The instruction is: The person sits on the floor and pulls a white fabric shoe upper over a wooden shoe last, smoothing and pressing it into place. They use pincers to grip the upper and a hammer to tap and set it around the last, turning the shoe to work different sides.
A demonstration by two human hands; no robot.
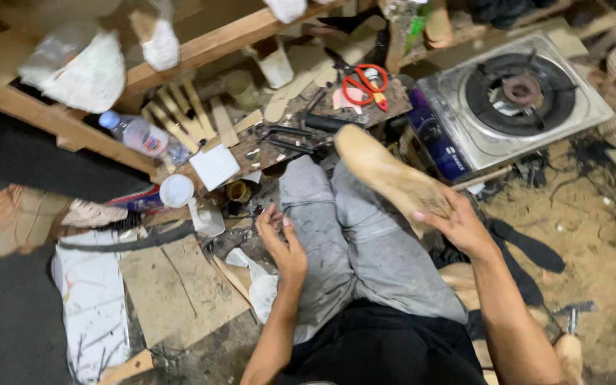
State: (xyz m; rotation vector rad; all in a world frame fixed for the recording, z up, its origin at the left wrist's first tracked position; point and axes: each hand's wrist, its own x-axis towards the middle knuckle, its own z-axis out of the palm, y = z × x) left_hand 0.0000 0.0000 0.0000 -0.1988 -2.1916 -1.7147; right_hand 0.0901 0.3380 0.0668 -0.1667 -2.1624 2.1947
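Note:
My right hand [460, 222] grips a tan wooden shoe last [386, 173] by its near end, held sole-up above my grey-trousered knees [354, 235]. My left hand [284, 247] rests on my left knee with fingers curled loosely; something small may be pinched in them, but it is too small to tell. Just beside that hand lie a crumpled white plastic bag [258, 281] and a small brown glue pot [237, 190].
A low wooden bench [286, 146] ahead carries red-handled scissors [362, 83], pliers, wooden strips and a white paper pad [214, 166]. A single-burner gas stove [511, 100] stands at the right. A plastic bottle [137, 134], white tub [176, 190] and cardboard sheets [180, 289] lie left.

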